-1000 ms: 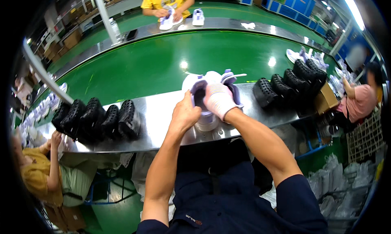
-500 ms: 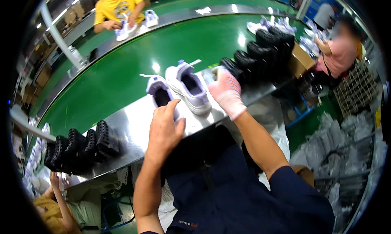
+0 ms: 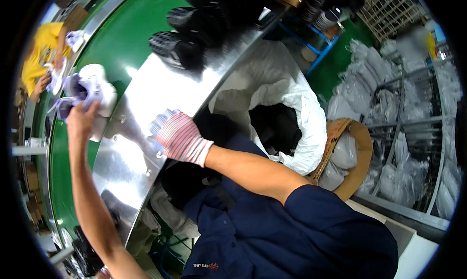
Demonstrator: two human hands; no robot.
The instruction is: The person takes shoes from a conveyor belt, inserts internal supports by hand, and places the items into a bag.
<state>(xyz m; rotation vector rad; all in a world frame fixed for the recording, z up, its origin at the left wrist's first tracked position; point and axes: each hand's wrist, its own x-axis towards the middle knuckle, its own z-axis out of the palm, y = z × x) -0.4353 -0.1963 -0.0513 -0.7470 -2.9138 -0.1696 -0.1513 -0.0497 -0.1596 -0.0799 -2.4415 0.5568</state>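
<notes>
My bare left hand (image 3: 81, 121) is closed on the heel side of a pair of white and lilac sneakers (image 3: 99, 92), which sit over the green belt just past the edge of the steel worktop (image 3: 138, 116). Its fingertips are partly hidden against the lilac collar. My right hand (image 3: 179, 137) wears a striped knit glove with greyish-blue fingers. It is low over the worktop's near side, fingers reaching out and somewhat blurred, with nothing visible in them.
Black shoe forms (image 3: 177, 50) stand in rows on the worktop's far end. Beside me are a white sack (image 3: 314, 128) with dark contents, a cardboard box (image 3: 362, 157) of wrapped items and a metal rack (image 3: 404, 118) with plastic-wrapped goods. A person in yellow (image 3: 46, 48) handles shoes across the belt.
My view has swung to the right. The sneakers have gone from the steel worktop out over the green belt with my left hand. My right hand has drawn back to the near side.
</notes>
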